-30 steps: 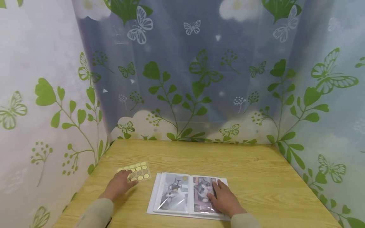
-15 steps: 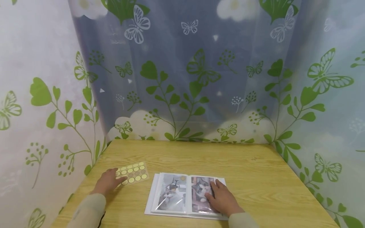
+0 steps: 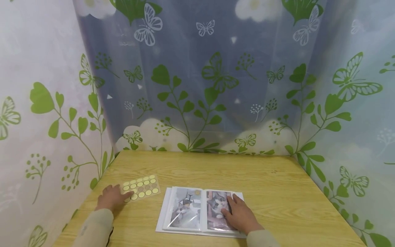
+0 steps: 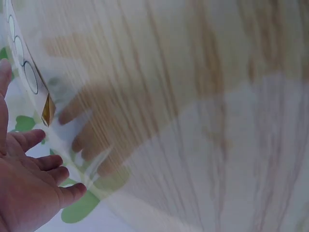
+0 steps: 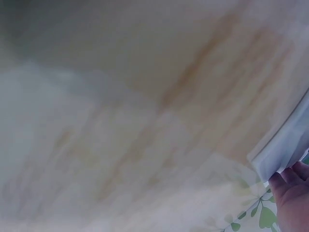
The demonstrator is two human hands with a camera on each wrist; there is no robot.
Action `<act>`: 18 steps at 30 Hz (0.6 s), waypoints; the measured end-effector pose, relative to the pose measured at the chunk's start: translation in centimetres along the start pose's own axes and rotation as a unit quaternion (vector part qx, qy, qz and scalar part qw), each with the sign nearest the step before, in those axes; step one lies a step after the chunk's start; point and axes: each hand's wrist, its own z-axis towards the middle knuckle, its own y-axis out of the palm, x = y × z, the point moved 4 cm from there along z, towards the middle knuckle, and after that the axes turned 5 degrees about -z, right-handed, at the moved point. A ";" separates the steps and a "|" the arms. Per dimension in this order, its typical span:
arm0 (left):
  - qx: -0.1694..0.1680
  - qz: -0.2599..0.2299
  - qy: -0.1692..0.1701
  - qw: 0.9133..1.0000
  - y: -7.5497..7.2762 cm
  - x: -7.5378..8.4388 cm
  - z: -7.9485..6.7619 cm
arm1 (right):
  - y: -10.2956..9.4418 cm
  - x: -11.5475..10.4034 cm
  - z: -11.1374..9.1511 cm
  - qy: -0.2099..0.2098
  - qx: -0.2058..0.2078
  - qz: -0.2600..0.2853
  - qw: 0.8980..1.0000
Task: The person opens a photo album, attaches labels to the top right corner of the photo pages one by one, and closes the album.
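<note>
A clear sheet of round yellow stickers (image 3: 148, 193) lies on the left of the table. My left hand (image 3: 111, 198) is at its left end, fingers spread and the thumb over the near left corner. In the left wrist view that hand (image 4: 36, 181) holds nothing between its fingers, and a corner of the sticker sheet (image 4: 30, 77) tilts up. My right hand (image 3: 242, 214) rests with extended fingers on the right page of an open white photo album (image 3: 203, 212). Both pages hold cat pictures in glossy sleeves; a round yellow sticker (image 3: 197, 192) marks the left picture's top right.
The wood-grain table (image 3: 277, 192) runs back to a patterned curtain (image 3: 213, 103) of leaves and butterflies. Similar curtains close in both sides. In the right wrist view, the album's corner (image 5: 270, 162) sits beside my right hand.
My left hand has drawn back leftward, from over the sticker sheet to its left end, uncovering more stickers. The right hand has stayed on the album page.
</note>
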 end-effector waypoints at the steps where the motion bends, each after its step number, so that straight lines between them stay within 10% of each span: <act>1: -0.003 0.001 -0.003 1.000 0.2 0.0 0.0 | 0.0 0.0 0.0 0.000 -0.001 -0.001 1.000; 18: -0.020 -0.015 -0.019 1.000 0.9 -0.3 0.4 | 0.2 0.1 0.0 -0.001 0.000 0.002 1.000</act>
